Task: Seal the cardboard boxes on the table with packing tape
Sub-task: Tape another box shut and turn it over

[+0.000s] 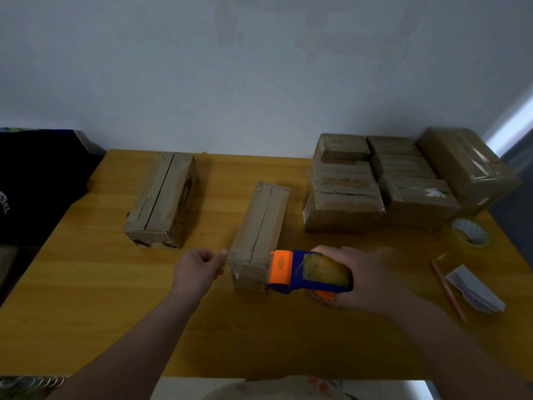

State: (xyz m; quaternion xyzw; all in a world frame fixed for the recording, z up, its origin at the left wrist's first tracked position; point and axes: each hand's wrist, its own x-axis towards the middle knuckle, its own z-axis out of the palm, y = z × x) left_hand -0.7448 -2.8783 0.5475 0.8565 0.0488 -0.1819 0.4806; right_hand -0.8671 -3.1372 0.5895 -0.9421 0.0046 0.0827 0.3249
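Right hand (360, 277) gripped the blue-and-orange tape dispenser (305, 272); left fingers (217, 259) pinched narrow beside the light, stiff brown cardboard box (259, 229), best steadied at its end.

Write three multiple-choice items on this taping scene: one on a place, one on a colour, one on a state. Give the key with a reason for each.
1. Where does the spare tape roll lie?
A. on the table's right side, near the stacked boxes
B. on top of the left box
C. in the left hand

2. What colours is the tape dispenser?
A. green and white
B. blue and orange
C. all black

3. What is the right hand doing?
A. resting flat and empty
B. holding a pencil
C. gripping the dispenser at the near end of the middle box

Key: 1 A, it sits by the stack; 2 B, blue body, orange nose; 3 C, fingers wrap it.
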